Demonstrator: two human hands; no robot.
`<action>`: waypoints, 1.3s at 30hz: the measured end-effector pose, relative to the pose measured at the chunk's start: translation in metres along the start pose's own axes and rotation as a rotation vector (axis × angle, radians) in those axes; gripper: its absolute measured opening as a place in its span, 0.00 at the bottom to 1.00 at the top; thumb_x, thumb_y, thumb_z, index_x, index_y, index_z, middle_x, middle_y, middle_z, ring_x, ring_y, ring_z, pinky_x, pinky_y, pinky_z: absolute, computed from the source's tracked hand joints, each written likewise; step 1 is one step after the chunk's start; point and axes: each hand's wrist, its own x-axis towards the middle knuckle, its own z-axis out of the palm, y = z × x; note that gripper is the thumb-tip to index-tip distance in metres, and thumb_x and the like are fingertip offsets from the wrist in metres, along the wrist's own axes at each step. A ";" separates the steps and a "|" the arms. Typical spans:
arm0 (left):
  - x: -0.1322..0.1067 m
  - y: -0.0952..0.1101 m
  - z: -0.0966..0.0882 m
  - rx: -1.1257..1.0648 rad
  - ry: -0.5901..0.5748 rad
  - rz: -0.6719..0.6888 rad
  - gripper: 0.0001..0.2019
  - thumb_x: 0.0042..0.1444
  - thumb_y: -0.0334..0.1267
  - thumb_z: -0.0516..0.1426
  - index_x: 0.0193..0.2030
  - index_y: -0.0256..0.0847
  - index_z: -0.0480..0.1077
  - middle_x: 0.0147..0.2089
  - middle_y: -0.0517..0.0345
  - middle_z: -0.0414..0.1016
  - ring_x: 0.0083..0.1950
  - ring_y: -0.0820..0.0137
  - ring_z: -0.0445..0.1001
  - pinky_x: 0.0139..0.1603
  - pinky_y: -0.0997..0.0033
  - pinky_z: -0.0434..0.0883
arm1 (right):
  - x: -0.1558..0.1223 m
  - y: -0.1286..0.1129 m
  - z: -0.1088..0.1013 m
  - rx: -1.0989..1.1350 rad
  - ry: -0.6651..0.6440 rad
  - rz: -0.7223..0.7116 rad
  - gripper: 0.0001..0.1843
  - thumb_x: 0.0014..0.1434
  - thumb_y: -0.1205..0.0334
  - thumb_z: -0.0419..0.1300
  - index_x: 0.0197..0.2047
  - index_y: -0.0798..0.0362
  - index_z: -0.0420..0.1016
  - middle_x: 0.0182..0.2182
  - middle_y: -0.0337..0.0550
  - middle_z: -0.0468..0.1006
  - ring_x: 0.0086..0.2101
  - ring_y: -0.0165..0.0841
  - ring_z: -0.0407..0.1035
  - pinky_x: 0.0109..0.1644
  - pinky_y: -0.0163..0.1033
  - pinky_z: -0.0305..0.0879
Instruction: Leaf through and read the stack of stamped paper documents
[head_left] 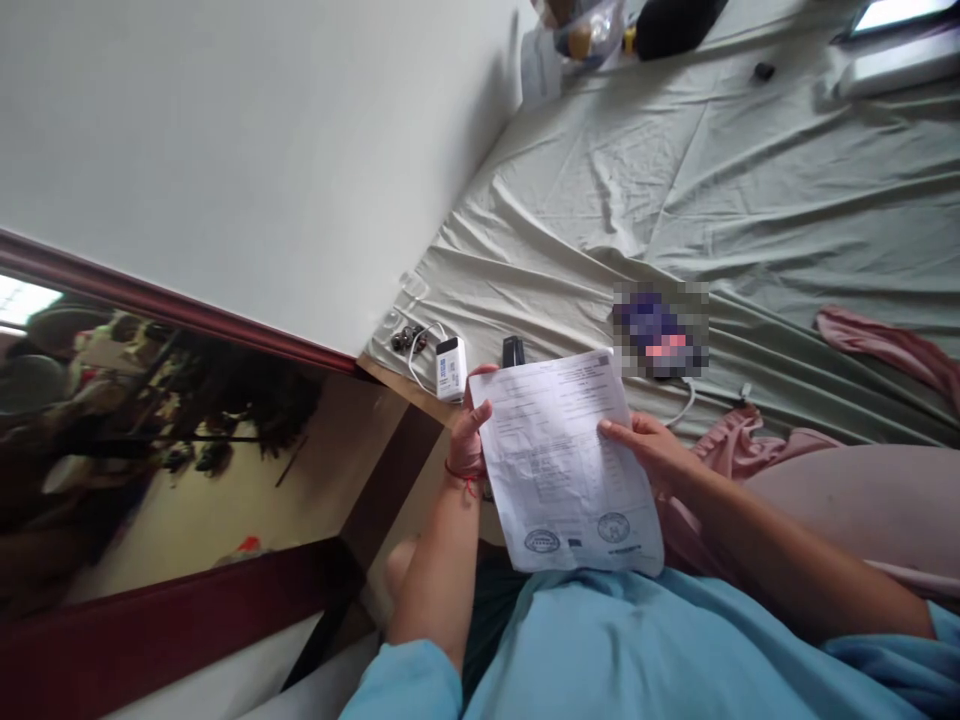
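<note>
We judge the paper (pixel 566 465), held near the bed's edge (pixel 405 387), light, limp and easily creased, best taken where left hand (pixel 469 432) and right hand (pixel 654 448), fingers closed, pinch its sides.

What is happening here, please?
A person is holding a creased, printed paper above their lap, with the left hand at one side edge and the right hand at the other. Two ink stamps show near its lower end; the print is too small to read. A white device with a cable lies near the left hand, and a pale green sheet spreads out beyond the paper.
</note>
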 end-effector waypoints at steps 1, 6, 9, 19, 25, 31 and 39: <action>-0.001 0.001 0.000 -0.003 0.001 -0.001 0.28 0.52 0.43 0.65 0.61 0.48 0.67 0.53 0.52 0.74 0.54 0.56 0.75 0.54 0.54 0.74 | 0.000 0.000 0.000 -0.003 0.001 -0.006 0.24 0.51 0.41 0.70 0.37 0.54 0.79 0.30 0.45 0.83 0.27 0.35 0.75 0.31 0.39 0.71; -0.006 0.006 0.001 -0.011 -0.014 -0.006 0.21 0.53 0.40 0.65 0.54 0.48 0.67 0.48 0.55 0.73 0.50 0.59 0.75 0.52 0.57 0.74 | -0.001 -0.002 0.004 0.026 0.040 -0.123 0.23 0.53 0.42 0.69 0.40 0.53 0.80 0.31 0.43 0.82 0.28 0.33 0.74 0.32 0.36 0.68; -0.006 0.006 0.000 0.024 0.018 0.005 0.23 0.51 0.43 0.66 0.53 0.46 0.67 0.47 0.53 0.73 0.49 0.59 0.75 0.50 0.58 0.74 | -0.001 -0.003 0.004 0.028 0.022 -0.136 0.24 0.53 0.41 0.69 0.40 0.55 0.80 0.30 0.42 0.81 0.27 0.32 0.72 0.31 0.35 0.66; -0.004 0.005 -0.001 0.063 -0.010 0.027 0.20 0.54 0.44 0.65 0.52 0.43 0.71 0.45 0.53 0.74 0.45 0.63 0.75 0.45 0.65 0.73 | 0.001 0.001 0.000 0.014 -0.009 -0.134 0.23 0.55 0.42 0.68 0.41 0.55 0.79 0.29 0.42 0.81 0.27 0.31 0.71 0.31 0.35 0.65; 0.004 0.000 -0.001 0.129 0.126 0.045 0.23 0.63 0.50 0.59 0.59 0.40 0.71 0.50 0.47 0.77 0.50 0.62 0.76 0.53 0.61 0.72 | 0.001 0.000 -0.001 -0.043 0.057 -0.169 0.24 0.54 0.40 0.67 0.36 0.54 0.76 0.27 0.40 0.79 0.24 0.30 0.69 0.28 0.34 0.61; 0.005 -0.005 -0.007 0.220 0.301 0.034 0.25 0.51 0.56 0.67 0.43 0.33 0.77 0.44 0.45 0.80 0.48 0.58 0.78 0.52 0.60 0.74 | 0.002 0.001 -0.002 -0.071 0.076 -0.176 0.23 0.55 0.39 0.66 0.36 0.53 0.75 0.27 0.40 0.78 0.24 0.31 0.69 0.26 0.34 0.61; 0.010 -0.014 -0.019 0.324 0.354 0.019 0.27 0.46 0.59 0.68 0.39 0.34 0.76 0.37 0.50 0.79 0.42 0.60 0.79 0.45 0.63 0.74 | 0.004 0.001 -0.002 -0.317 0.154 -0.313 0.24 0.62 0.39 0.57 0.43 0.53 0.74 0.32 0.43 0.78 0.30 0.34 0.69 0.31 0.36 0.64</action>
